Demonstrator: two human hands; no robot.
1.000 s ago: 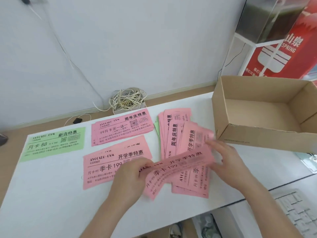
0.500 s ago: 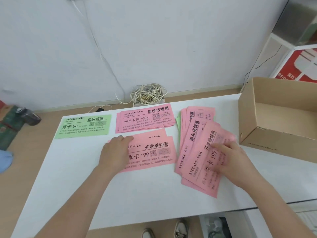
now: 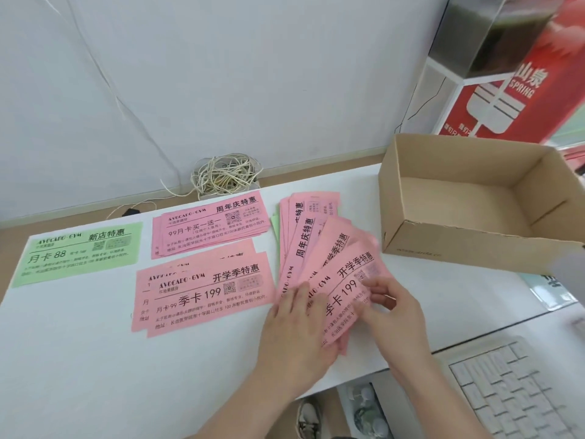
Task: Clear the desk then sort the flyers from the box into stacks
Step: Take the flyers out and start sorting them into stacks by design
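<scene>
On the white desk lie a green flyer at the left, a pink stack behind, and a second pink stack in front of it. A fanned pile of unsorted pink flyers sits right of these, with a green edge showing beneath. My left hand lies on the pile's lower left part, fingers curled at the edge of the top flyer. My right hand pinches that top flyer from the right. The open cardboard box stands empty at the right.
A coil of white cord lies at the wall behind the desk. A white keyboard sits on a lower surface at the bottom right. A red and white stand rises behind the box. Shoes show on the floor under the desk edge.
My left hand has left the front pink stack and moved right onto the fanned pile. My right hand has stayed on the pile's top flyer.
</scene>
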